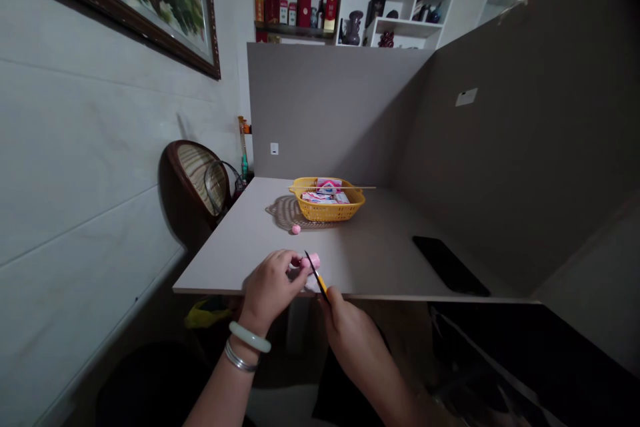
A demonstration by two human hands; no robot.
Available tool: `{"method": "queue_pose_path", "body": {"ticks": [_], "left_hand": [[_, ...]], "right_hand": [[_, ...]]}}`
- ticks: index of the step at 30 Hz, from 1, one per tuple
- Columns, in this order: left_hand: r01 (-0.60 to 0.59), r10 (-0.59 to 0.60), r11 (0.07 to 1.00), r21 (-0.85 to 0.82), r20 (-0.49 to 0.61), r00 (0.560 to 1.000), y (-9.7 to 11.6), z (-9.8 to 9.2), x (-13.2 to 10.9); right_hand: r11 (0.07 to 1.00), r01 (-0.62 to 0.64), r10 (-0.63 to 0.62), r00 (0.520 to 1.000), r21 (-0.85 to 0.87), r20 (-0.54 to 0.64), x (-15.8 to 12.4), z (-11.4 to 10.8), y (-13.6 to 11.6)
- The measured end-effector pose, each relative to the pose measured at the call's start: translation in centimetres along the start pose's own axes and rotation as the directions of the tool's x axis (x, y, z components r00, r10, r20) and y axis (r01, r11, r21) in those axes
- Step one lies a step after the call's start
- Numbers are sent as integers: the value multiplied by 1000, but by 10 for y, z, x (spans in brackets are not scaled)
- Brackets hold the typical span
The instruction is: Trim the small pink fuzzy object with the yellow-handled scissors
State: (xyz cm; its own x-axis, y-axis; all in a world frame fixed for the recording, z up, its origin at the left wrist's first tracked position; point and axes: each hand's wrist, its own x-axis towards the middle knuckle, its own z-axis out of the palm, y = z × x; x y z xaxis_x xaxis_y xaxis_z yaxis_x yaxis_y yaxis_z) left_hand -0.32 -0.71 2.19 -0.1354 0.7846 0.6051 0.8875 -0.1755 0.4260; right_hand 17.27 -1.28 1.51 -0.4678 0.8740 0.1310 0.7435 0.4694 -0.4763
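Observation:
My right hand (347, 327) is closed round the yellow-and-black handle of a knife (323, 285). Its thin dark blade points up and to the left, across a pink, soft-looking lump (315, 259) near the table's front edge. My left hand (275, 283) pinches the left end of this pink lump between thumb and fingers, close beside the blade. Whether the blade has cut into it I cannot tell. Under the lump lies a crumpled whitish wrapper (313, 283), partly hidden by my hands. A small pink ball (296, 229) rests farther back on the table.
A yellow plastic basket (327, 212) holding pink-and-white packets stands at the back of the table (225, 260), with a thin stick (367, 187) laid across its rim. A flat black object (447, 265) lies at right. Grey panels (320, 107) border the table behind and on the right.

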Motion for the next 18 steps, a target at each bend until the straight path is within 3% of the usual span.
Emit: {"method": "queue_pose_path", "body": {"ticks": [6,13,18], "left_hand": [[-27,26,999,21,54,998,2,-1,1],[-39,38,998,55,19,999,0,1,0],[-28,27,999,35,15,1000,-2,2,0]], "right_hand": [[999,-36,36,999,-21,24,0,2,0],[1000,-9,8,1000,-17,-13,1,4,1],[1000,-12,11,1000,-19,-23,-14,15,13]]}}
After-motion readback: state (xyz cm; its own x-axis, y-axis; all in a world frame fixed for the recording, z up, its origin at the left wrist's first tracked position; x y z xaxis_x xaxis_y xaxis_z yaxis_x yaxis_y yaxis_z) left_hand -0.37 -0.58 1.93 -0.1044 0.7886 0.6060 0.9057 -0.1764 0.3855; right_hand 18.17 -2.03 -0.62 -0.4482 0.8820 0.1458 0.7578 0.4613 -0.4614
